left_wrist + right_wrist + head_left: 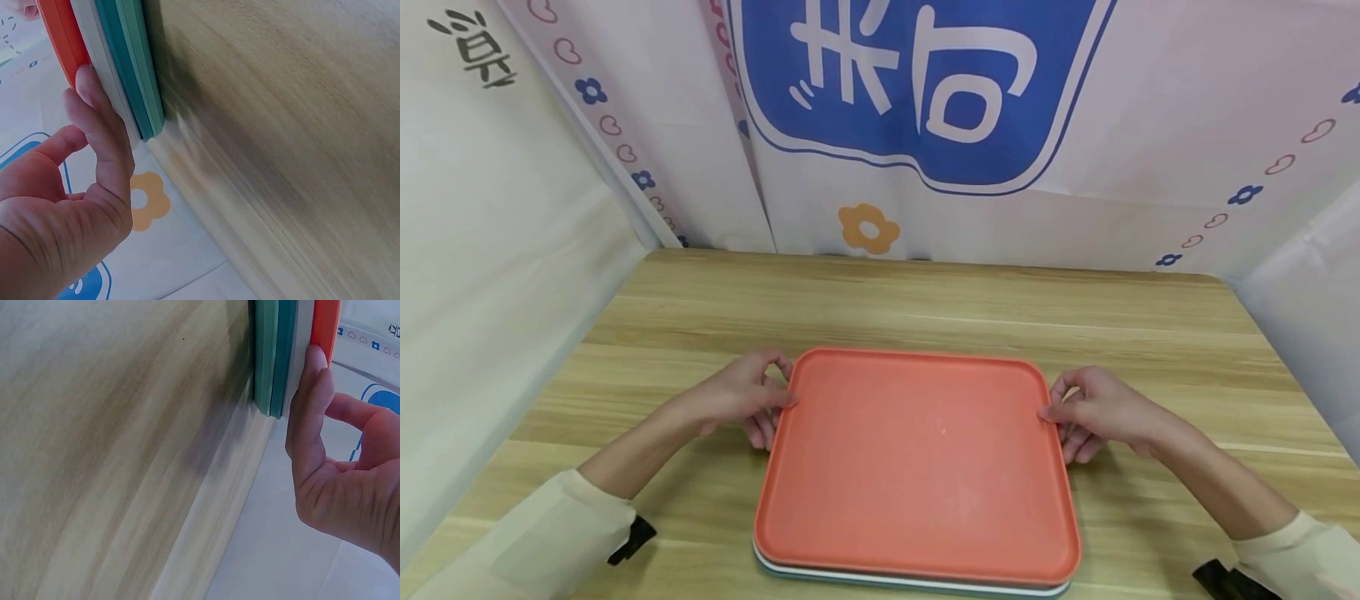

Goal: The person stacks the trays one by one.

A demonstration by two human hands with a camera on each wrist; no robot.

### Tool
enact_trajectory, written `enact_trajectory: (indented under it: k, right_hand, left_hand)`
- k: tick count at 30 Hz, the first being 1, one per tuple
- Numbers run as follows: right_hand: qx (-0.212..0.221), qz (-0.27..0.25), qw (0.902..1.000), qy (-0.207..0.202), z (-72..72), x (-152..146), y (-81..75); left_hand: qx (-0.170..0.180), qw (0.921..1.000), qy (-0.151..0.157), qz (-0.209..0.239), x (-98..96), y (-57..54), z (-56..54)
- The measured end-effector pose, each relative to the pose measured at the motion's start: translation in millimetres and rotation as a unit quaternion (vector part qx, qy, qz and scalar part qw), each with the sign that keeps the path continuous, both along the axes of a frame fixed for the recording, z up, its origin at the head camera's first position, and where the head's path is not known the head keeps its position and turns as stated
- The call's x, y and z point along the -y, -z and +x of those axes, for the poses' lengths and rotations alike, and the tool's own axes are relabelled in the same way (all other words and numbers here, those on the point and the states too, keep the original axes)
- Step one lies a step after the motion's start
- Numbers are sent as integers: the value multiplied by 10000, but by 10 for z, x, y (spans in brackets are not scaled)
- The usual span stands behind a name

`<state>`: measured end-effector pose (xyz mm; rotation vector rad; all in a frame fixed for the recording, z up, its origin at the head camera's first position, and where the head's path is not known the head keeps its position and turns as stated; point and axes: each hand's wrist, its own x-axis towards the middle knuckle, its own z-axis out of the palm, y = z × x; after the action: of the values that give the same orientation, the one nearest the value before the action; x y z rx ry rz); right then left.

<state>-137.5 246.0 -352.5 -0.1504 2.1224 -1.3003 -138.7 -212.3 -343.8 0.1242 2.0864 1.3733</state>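
Note:
An orange-red rectangular tray point(917, 467) with rounded corners lies on top of a stack on the wooden table. Under it in the left wrist view come a white tray point(95, 37), a teal tray point(117, 62) and light green layers point(139, 56). My left hand point(748, 396) pinches the orange-red tray's left rim, thumb on top and fingers beneath. On the opposite side, my right hand point(1097, 412) grips the right rim in the same way. Both wrist views show fingertips under the orange-red edge, beside the white one.
The wooden table point(925, 308) reaches back to a white printed backdrop point(1150, 167) with a blue sign and an orange flower point(850, 225). White sheets point(497, 250) hang at both sides.

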Motion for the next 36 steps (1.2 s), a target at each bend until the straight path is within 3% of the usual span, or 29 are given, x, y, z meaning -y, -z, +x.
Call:
enact_trajectory:
  k: [7, 17, 36]
  right_hand:
    - [-61, 43, 10000, 4, 6, 14, 26]
    - [-64, 19, 10000, 1, -10, 3, 72]
    - [-218, 65, 9995, -225, 2, -10, 47]
  left_hand:
    - [-59, 9998, -30, -174, 3, 26, -4]
    - [-66, 9999, 91, 47, 52, 85, -31]
    - [-121, 9994, 317, 36, 82, 117, -46]
